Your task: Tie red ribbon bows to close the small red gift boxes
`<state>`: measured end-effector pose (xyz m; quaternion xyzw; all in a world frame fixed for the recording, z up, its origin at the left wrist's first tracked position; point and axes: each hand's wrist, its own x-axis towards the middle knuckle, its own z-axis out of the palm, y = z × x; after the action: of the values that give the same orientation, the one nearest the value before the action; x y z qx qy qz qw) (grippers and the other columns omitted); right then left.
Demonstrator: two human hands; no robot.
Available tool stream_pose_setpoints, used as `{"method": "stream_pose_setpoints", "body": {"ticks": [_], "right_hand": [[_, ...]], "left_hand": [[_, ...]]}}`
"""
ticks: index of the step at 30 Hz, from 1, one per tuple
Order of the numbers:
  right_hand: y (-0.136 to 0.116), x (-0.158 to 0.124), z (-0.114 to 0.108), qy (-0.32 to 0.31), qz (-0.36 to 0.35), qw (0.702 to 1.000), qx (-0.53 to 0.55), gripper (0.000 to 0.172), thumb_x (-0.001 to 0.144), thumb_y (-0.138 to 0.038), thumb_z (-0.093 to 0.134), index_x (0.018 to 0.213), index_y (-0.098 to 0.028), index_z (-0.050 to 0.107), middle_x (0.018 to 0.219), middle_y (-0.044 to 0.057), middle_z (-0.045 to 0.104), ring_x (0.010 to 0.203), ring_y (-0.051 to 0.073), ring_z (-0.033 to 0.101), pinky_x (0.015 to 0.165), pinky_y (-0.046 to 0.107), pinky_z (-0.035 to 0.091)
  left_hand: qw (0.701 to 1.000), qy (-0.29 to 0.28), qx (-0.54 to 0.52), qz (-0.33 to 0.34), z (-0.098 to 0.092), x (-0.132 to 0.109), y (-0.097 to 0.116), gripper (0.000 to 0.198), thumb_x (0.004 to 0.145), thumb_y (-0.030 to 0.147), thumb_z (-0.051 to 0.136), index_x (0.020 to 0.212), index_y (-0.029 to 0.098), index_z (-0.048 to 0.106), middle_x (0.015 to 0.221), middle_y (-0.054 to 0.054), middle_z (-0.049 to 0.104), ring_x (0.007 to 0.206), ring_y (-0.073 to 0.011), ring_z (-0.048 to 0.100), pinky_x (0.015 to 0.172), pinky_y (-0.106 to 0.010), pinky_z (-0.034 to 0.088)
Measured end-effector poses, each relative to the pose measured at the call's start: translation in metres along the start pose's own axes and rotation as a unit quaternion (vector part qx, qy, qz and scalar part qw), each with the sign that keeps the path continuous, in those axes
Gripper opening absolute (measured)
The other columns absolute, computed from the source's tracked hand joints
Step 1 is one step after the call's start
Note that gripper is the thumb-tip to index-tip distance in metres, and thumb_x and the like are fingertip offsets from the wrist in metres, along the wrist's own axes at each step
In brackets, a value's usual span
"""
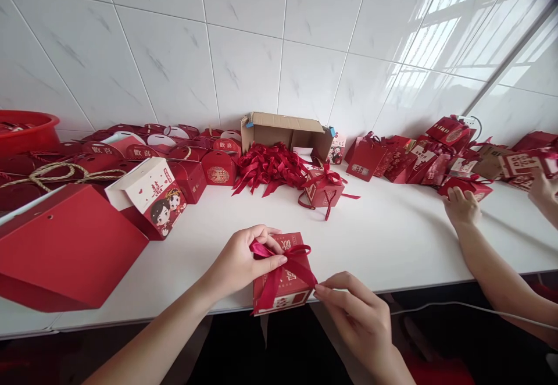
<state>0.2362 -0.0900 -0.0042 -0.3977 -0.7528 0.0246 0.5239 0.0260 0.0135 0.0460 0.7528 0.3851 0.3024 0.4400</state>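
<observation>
Head view:
- The left hand (pixel 244 260) rests on top of a small red box (pixel 285 292), thumb and fingers pinched together on a loop of the ribbon (pixel 279 274).
- The right hand (pixel 357 309) is just right of the box, fingertips closed on a ribbon end at its corner.
- The box sits at the near edge of the white table (pixel 392 239), between the 2 hands, with ribbon crossing its top.
- Farther back, 1 tied box (pixel 322 190) stands beside a ribbon pile (pixel 268 167) in front of an open carton (pixel 283 132).
- A co-worker's hand (pixel 462 207) lies flat on the table at the right, near red bags (pixel 392 158).
- A large red bag (pixel 65 251) lies at the left.
</observation>
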Motion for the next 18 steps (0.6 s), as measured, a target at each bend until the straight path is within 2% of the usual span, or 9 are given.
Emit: {"method": "stream_pose_setpoints", "body": {"ticks": [6,8,10,11,13,16,18], "right_hand": [[0.000,-0.001,-0.009,-0.034,-0.061,0.998,-0.008,0.042,0.083,0.008,0.052,0.110,-0.021,0.063,0.083,0.006,0.064,0.072,0.017,0.058,0.060,0.031,0.052],[0.003,-0.001,-0.013,-0.062,-0.033,0.997,0.024,0.034,0.086,0.002,0.056,0.109,-0.022,0.062,0.084,0.006,0.063,0.074,0.017,0.058,0.062,0.031,0.052],[0.009,0.005,-0.016,-0.069,0.024,0.995,0.074,0.019,0.090,-0.015,0.059,0.108,-0.022,0.060,0.087,0.006,0.062,0.080,0.019,0.059,0.067,0.033,0.052],[0.012,0.010,-0.017,-0.062,0.057,0.992,0.095,0.018,0.092,-0.025,0.058,0.109,-0.022,0.058,0.091,0.007,0.061,0.083,0.020,0.060,0.071,0.035,0.052],[0.020,0.023,-0.017,-0.060,0.117,0.985,0.110,0.027,0.093,-0.035,0.055,0.116,-0.022,0.054,0.100,0.009,0.061,0.089,0.022,0.060,0.077,0.038,0.052],[0.031,0.045,-0.012,-0.134,0.152,0.973,0.114,0.027,0.089,-0.033,0.062,0.114,-0.023,0.058,0.100,0.008,0.062,0.085,0.019,0.060,0.076,0.034,0.051],[0.036,0.055,-0.006,-0.164,0.139,0.968,0.131,0.015,0.088,-0.031,0.064,0.099,-0.021,0.063,0.091,0.006,0.061,0.079,0.017,0.059,0.073,0.031,0.051]], "left_hand": [[1.000,-0.007,-0.001,-0.005,-0.001,0.001,-0.002,0.017,0.077,0.033,0.072,0.076,0.022,0.059,0.095,-0.005,0.076,0.125,-0.0254,0.054,0.104,-0.039,0.040],[1.000,-0.006,-0.005,0.000,-0.001,0.001,-0.002,0.018,0.077,0.031,0.072,0.073,0.022,0.057,0.092,-0.004,0.076,0.125,-0.0251,0.054,0.104,-0.038,0.040],[1.000,-0.009,-0.009,0.005,-0.003,0.002,-0.002,0.021,0.076,0.032,0.073,0.072,0.022,0.055,0.089,-0.004,0.076,0.123,-0.0256,0.056,0.103,-0.039,0.041],[1.000,-0.012,-0.010,0.006,-0.003,0.003,-0.002,0.022,0.076,0.033,0.074,0.072,0.022,0.055,0.090,-0.004,0.076,0.122,-0.0260,0.057,0.102,-0.039,0.042],[1.000,-0.023,-0.007,0.007,-0.005,0.004,-0.001,0.022,0.075,0.035,0.074,0.071,0.021,0.057,0.094,-0.006,0.076,0.118,-0.0270,0.060,0.102,-0.040,0.042],[0.999,-0.035,-0.005,0.013,-0.007,0.005,-0.001,0.020,0.077,0.034,0.073,0.068,0.020,0.061,0.097,-0.007,0.076,0.120,-0.0276,0.058,0.103,-0.039,0.042],[0.999,-0.038,-0.007,0.017,-0.008,0.005,-0.001,0.016,0.077,0.032,0.072,0.068,0.021,0.064,0.094,-0.006,0.076,0.125,-0.0274,0.055,0.102,-0.038,0.043]]}}
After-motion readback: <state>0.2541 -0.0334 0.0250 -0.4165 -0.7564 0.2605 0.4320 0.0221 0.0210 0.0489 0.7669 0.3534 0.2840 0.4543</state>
